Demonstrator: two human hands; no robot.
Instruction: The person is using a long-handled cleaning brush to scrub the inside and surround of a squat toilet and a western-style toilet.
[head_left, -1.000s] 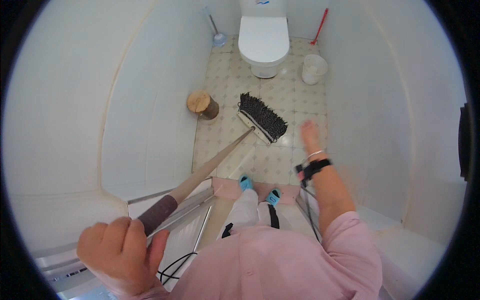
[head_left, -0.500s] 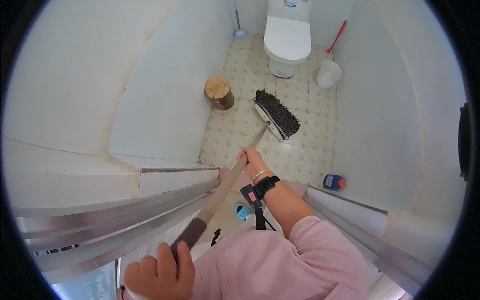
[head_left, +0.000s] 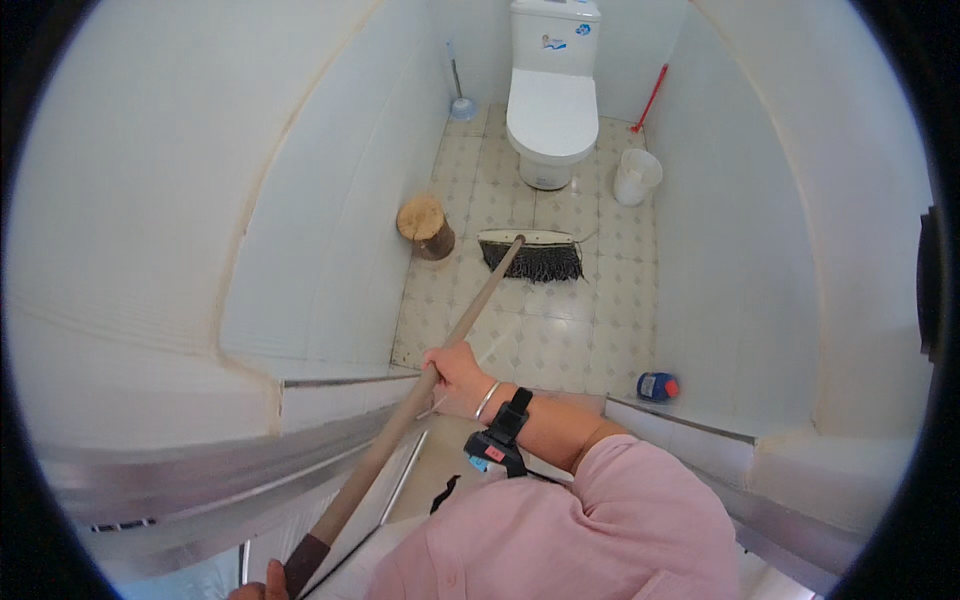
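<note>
A flat mop [head_left: 535, 257] with dark grey strands and a pale bar lies on the tiled floor in front of the toilet. Its long wooden handle [head_left: 385, 440] slants down to the lower left. Partway along the handle, the fingers of my right hand [head_left: 457, 375] are wrapped round it; a bangle and a black strapped device sit on that wrist. My left hand [head_left: 262, 585] is at the handle's dark-sleeved end, mostly cut off by the lower edge, with a thumb or finger showing against the grip.
The white toilet [head_left: 552, 115] has its lid down. A wooden stump [head_left: 425, 228] stands by the left wall, a plunger [head_left: 461, 105] behind it. Along the right are a white bin [head_left: 637, 178], a red stick [head_left: 652, 98] and a blue bottle [head_left: 657, 386]. Metal door frames flank me.
The mop head has turned: its strands, which pointed away toward the toilet, now trail toward me. My right hand has moved left and nearer, and my left hand has dropped toward the lower edge.
</note>
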